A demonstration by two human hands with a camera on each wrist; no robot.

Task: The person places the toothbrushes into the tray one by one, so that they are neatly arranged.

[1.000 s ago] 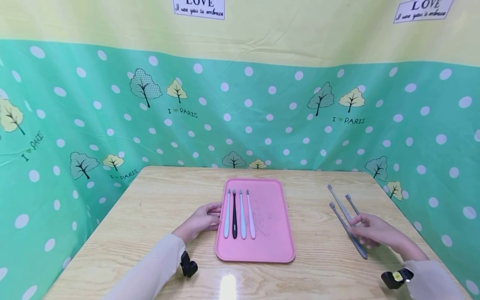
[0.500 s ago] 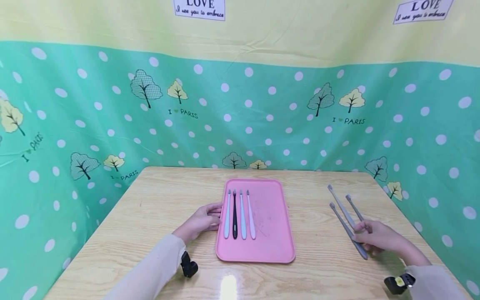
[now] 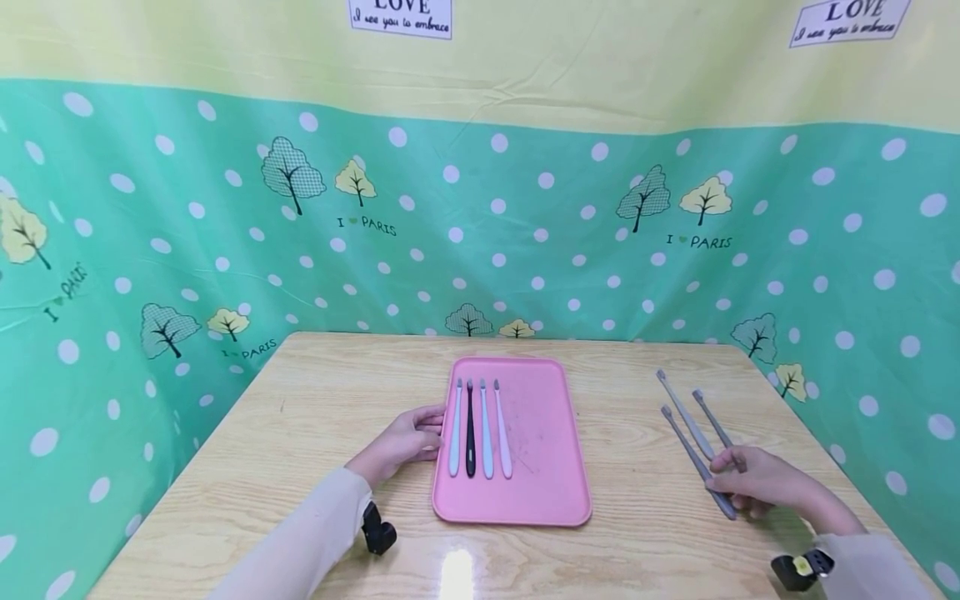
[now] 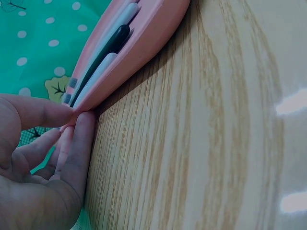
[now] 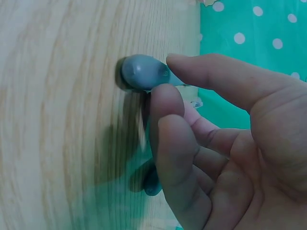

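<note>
My left hand [image 3: 405, 437] pinches the left rim of a pink tray [image 3: 543, 433], thumb and finger meeting at its edge in the left wrist view. Side by side in the tray lie several toothbrushes: a light blue one [image 3: 454, 433], a black one [image 3: 470, 433], another light blue one [image 3: 486, 437] and a pale pink one [image 3: 502, 437]. At the right, my right hand [image 3: 765, 482] pinches the handle of the nearest grey toothbrush [image 3: 687, 444], close to its thick end. Two more grey toothbrushes [image 3: 685, 412] lie just beyond, one partly hidden by the hand.
Everything stands on a light wooden table [image 3: 337, 383]. Behind it hangs a green and yellow dotted curtain [image 3: 420, 208]. A black camera [image 3: 378, 533] is strapped to the left wrist, and a second camera [image 3: 795, 571] to the right wrist.
The right hand has shifted slightly toward the person and right, along the nearest grey toothbrush to its thick end. The left hand and tray have stayed put.
</note>
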